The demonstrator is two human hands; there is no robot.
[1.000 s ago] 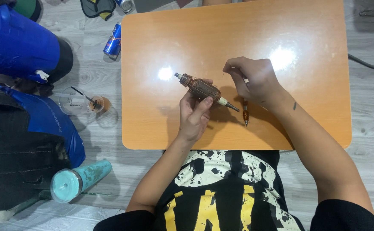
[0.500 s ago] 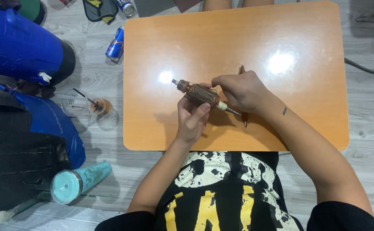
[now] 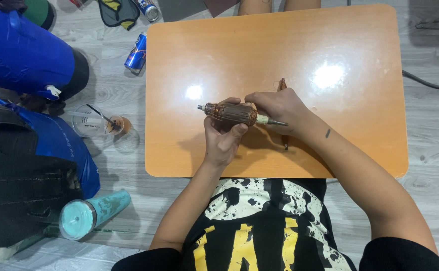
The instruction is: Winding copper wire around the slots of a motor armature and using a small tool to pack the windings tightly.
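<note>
**Motor armature held over the counter, tool in the right hand**

Gripping the motor armature from below with the left hand, fingers curled up around the copper-coloured winding section. Holding it just above the orange counter, near the middle and toward the near edge. Closing the right hand over the armature's right end while also clasping a thin dark-tipped tool; tool showing above and below the fist, running roughly front to back.

Progress, as a judgement: working at the right end of the armature. Windings looking intact and in place, no loose parts lying on the counter, so work appearing early or midway; exact contact point hidden under the right hand.

Orientation: long axis lying nearly level, running left to right, tilted slightly down at the right. Short shaft stub pointing left; longer shaft, past a pale collar, pointing right.

Surroundings on the floor: blue drink can, clear plastic cup, teal tumbler, blue bag.
</note>
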